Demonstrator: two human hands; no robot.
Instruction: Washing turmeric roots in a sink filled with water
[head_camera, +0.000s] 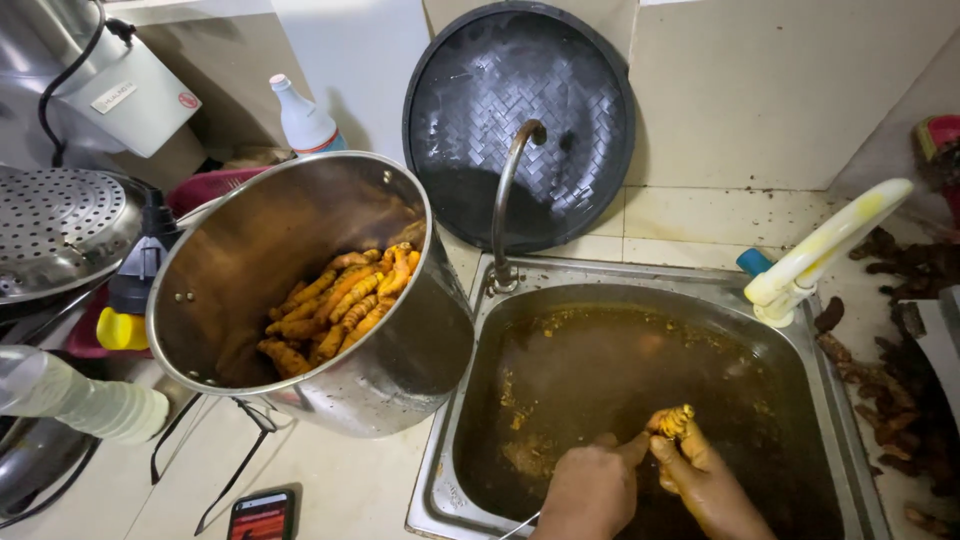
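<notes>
Orange, knobbly turmeric root (674, 420), seemingly wet.

Over the murky brown water of the steel sink (830, 400) room lies open, hemmed left by the tilted steel pot (400, 350), far by the curved tap (505, 190).

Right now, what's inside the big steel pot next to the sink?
The steel pot holds a pile of orange turmeric roots against its lower wall. Whatever lies beneath that pile is covered.
</notes>
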